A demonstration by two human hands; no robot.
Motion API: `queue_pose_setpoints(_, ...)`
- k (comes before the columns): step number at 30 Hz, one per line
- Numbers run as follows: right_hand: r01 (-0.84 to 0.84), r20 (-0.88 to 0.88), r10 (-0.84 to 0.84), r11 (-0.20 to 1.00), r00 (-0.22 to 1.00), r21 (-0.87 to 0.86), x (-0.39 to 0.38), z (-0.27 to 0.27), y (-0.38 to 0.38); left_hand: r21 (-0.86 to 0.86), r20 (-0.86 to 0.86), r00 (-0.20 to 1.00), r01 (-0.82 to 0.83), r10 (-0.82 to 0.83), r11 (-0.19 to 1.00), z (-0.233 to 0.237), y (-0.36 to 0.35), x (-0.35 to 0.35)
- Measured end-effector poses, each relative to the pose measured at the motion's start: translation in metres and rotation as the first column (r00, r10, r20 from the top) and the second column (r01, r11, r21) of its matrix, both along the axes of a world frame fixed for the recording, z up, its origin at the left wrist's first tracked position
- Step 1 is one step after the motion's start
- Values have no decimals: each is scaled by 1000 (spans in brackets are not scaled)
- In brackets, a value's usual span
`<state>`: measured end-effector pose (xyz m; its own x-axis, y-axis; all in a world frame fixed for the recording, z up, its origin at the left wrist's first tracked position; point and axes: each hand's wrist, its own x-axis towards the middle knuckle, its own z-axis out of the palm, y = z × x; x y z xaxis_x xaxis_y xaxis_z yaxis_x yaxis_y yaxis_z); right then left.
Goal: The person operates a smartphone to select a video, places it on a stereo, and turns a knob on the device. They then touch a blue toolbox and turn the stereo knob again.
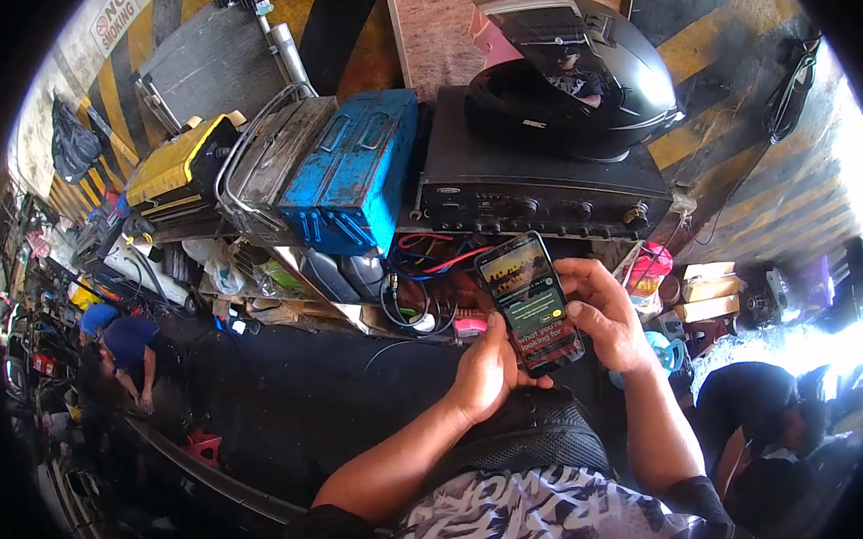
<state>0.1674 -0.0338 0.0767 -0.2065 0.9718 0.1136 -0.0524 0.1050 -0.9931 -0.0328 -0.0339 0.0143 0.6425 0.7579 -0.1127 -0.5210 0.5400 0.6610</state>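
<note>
A black smartphone [531,308] with its screen lit is held upright, slightly tilted, in front of my chest. My left hand [492,368] supports it from the lower left, with the thumb along its edge and fingers partly hidden underneath. On the opposite side, my right hand [602,315] grips the phone's right edge, its thumb bent over beside the screen. A dark pop-up covers part of the picture on the display. Directly beyond the phone stands a black amplifier [544,202] with knobs, and a glossy black helmet [635,87] rests on top of it.
A blue metal toolbox [355,167], a grey toolbox [277,146] and a yellow-topped box [181,165] line the shelf. Cables [418,299] hang below. One person [127,345] crouches at left; another person [760,404] bends at right. A red stool [201,447] stands on the floor.
</note>
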Motion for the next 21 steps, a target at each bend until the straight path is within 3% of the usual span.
queue_pose_setpoints(5, -21, -50, 20, 1000, 999, -20, 6, -1, 18, 5, -4, 1000, -20, 20, 1000, -1, 13, 5)
queue_pose_setpoints(8, -27, 13, 25, 994, 1000, 105, 11, -17, 37, 33, -14, 999, -42, 42, 999, -1, 24, 10)
queue_pose_setpoints(12, 60, 104, -73, 990, 992, 126, 15, -16, 55, 59, -41, 997, -70, 72, 996, 0, 38, 20)
queue_pose_setpoints(21, -76, 45, 70, 988, 997, 132, 41, -14, 87, 29, -32, 991, -129, 130, 991, -1, 53, 45)
